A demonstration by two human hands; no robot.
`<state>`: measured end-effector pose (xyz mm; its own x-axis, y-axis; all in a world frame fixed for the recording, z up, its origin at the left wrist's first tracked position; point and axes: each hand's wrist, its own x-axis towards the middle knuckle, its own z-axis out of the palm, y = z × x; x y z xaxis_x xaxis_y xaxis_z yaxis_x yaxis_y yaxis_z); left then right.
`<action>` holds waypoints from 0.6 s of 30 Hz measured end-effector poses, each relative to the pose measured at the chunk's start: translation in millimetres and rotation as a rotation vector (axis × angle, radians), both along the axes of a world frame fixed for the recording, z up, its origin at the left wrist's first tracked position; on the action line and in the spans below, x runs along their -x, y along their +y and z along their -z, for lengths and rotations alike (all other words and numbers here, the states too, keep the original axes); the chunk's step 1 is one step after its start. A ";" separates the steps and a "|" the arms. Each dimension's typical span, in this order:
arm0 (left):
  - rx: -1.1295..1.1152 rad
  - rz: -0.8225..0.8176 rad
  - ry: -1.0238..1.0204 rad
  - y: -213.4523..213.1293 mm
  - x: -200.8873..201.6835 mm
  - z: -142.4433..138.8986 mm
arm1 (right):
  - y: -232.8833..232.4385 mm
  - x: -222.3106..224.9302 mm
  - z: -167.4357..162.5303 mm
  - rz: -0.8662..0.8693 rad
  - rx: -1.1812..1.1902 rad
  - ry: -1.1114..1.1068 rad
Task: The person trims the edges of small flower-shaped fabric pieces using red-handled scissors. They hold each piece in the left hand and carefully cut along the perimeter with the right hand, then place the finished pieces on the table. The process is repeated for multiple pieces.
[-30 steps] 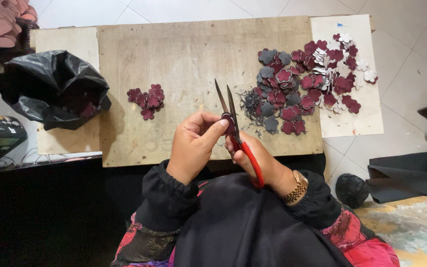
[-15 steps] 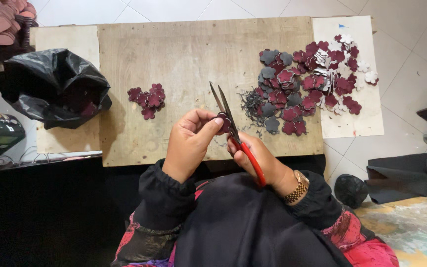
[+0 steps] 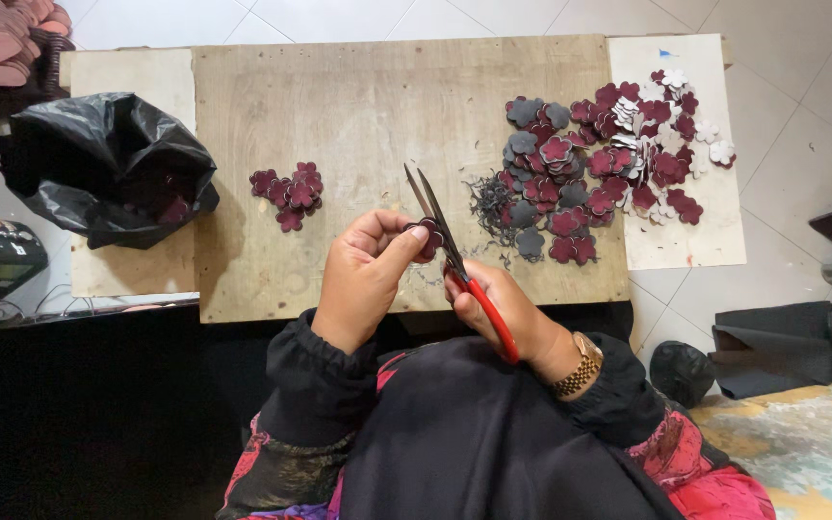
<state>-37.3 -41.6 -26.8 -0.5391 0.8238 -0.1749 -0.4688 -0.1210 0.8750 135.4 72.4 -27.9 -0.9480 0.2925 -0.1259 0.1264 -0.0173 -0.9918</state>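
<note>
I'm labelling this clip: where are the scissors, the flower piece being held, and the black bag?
scissors [image 3: 440, 226], head view, on the blades.
flower piece [image 3: 428, 234], head view, on its exposed petals.
black bag [image 3: 98, 164], head view, on its crumpled top.

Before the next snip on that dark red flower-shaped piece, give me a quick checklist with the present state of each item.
1. Left hand pinches the dark red flower-shaped piece between thumb and fingers: ok.
2. Right hand grips the red-handled scissors: ok.
3. Blades open at the piece's edge: ok.
4. Left fingertips clear of the blades: cannot tell, they sit very close.
5. Small heap of dark red flower pieces lies apart on the wooden board, left of the hands: ok.
6. Large pile of dark red and grey flower pieces lies right of the scissors, clear of them: ok.
</note>
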 end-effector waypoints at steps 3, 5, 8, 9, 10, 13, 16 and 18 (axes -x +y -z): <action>-0.006 -0.002 0.000 -0.2 1.2 0.3 | 0.4 -1.3 4.7 -0.006 0.025 -0.004; -0.035 -0.017 -0.008 0.4 2.6 -0.7 | 1.2 -2.6 8.3 -0.020 0.069 0.006; 0.052 -0.027 0.022 -1.4 4.9 -4.4 | 1.4 -2.5 13.5 -0.019 0.088 -0.027; 0.102 -0.028 0.039 -2.3 5.3 -5.9 | 1.2 -2.0 14.9 -0.015 0.087 -0.046; 0.093 -0.034 0.050 -3.0 5.5 -7.2 | 0.8 -0.9 16.1 -0.003 0.077 -0.049; 0.049 -0.044 0.066 -3.2 5.3 -10.0 | 0.0 1.0 16.9 0.034 0.070 -0.058; 0.001 -0.037 0.049 -2.8 6.4 -10.8 | 1.2 0.6 13.7 0.030 0.063 -0.008; 0.011 -0.026 0.041 -3.0 6.3 -10.9 | 3.0 0.9 11.0 -0.020 -0.002 0.093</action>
